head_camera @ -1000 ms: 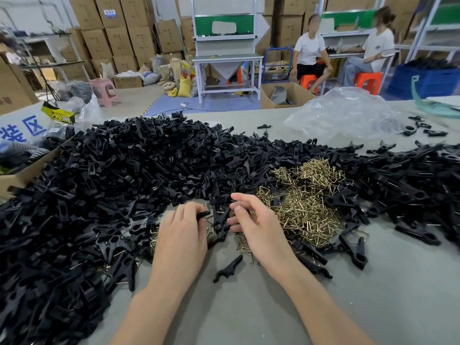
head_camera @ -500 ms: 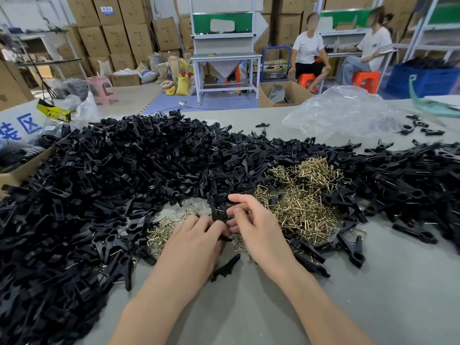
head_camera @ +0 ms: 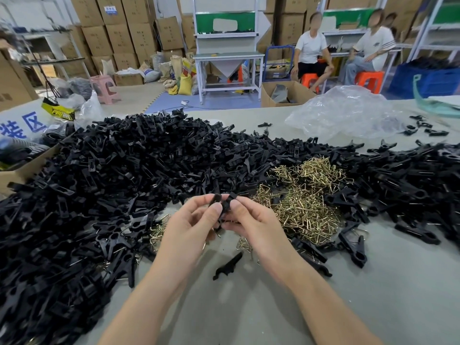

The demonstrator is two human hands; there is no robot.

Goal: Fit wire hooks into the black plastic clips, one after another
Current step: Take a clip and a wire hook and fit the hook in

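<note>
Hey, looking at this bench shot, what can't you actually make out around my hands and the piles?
Head view only.
1. Held clip: blurred and mostly covered by the fingers of the left hand and right hand; whether a hook is seated cannot be told.
2. Black clip pile: cut off by the left and bottom edges.
3. Wire hooks: tangled, too small to count; some hidden behind the hands.

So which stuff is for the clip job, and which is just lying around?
For the job: black plastic clip pinched by left hand and right hand; pile of golden wire hooks; heap of black plastic clips.
Just lying about: crumpled clear plastic bag; pink plastic stool; yellow sack.
</note>
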